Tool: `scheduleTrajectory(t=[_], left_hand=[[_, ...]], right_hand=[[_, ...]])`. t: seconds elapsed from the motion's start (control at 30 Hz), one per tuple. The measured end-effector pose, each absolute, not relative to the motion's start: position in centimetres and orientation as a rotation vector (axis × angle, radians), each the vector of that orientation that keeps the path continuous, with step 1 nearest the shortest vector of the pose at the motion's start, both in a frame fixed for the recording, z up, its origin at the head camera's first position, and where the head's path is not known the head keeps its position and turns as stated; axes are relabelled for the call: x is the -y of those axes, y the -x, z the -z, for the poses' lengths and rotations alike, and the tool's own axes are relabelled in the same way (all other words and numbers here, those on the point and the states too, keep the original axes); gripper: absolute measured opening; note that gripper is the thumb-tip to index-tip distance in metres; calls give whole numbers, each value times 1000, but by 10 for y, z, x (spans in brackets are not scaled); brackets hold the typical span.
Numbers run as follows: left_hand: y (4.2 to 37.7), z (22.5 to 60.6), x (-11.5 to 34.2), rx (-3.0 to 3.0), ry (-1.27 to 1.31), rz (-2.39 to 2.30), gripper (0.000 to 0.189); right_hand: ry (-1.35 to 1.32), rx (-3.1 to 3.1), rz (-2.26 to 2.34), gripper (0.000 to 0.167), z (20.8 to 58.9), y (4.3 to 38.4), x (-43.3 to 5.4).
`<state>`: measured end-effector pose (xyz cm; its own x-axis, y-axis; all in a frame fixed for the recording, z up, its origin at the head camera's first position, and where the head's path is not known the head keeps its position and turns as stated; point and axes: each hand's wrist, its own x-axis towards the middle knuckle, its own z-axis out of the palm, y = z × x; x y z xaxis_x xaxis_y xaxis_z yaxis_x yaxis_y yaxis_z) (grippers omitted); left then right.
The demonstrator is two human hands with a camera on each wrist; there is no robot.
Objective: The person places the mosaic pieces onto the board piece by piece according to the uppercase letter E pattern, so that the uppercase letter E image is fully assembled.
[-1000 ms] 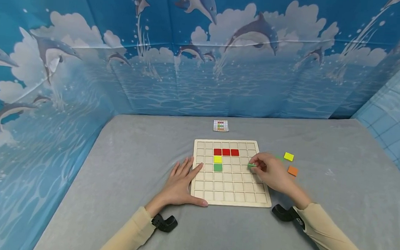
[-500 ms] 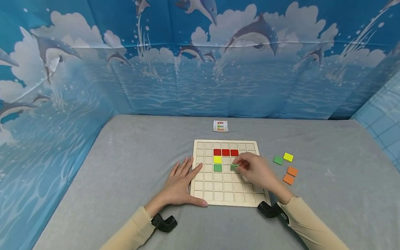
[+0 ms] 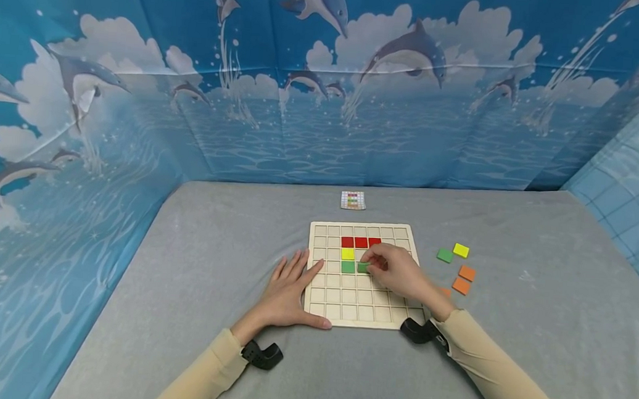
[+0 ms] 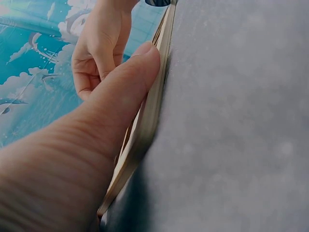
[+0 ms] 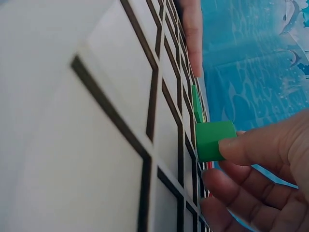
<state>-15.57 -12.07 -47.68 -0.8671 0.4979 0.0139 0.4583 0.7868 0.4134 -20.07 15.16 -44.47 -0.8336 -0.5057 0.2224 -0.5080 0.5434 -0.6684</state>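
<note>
A wooden grid board point(image 3: 372, 314) lies on the grey cloth. Three red tiles point(image 3: 361, 243) form a row in it, with a yellow tile point(image 3: 347, 254) below the leftmost and a placed green tile point(image 3: 348, 267) under that. My right hand point(image 3: 398, 272) pinches another green tile point(image 5: 214, 140) between thumb and fingers; it stands tilted at the cell just right of the placed green one. My left hand point(image 3: 287, 293) lies with spread, straight fingers on the board's left edge, its thumb point(image 4: 130, 72) along the front edge.
Right of the board lie a loose green tile point(image 3: 445, 255), a yellow tile point(image 3: 461, 250) and orange tiles point(image 3: 461, 287), one partly hidden by the right wrist. A small printed pattern card point(image 3: 353, 200) lies behind the board. A dolphin-print curtain point(image 3: 324, 132) hangs at the back.
My right hand has carried the green tile leftward from the board's right side to beside the placed green tile. The loose tiles at right came into fuller view. My left hand has stayed still.
</note>
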Motion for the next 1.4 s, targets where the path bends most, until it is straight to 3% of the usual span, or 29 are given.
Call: scheduleTrajectory(t=[0.63,0.97,1.4], left_hand=[[157,478,121,-2877,-760,-587,117],[156,478,121,-2881,-765,-576,117],[156,477,122,-2877,-760,-594,117]], right_hand=[[-882,2802,-1056,7,440,202,-152],[-903,2822,-927,19,439,196,-156],[-946,2854,-858,21,440,194,-157]])
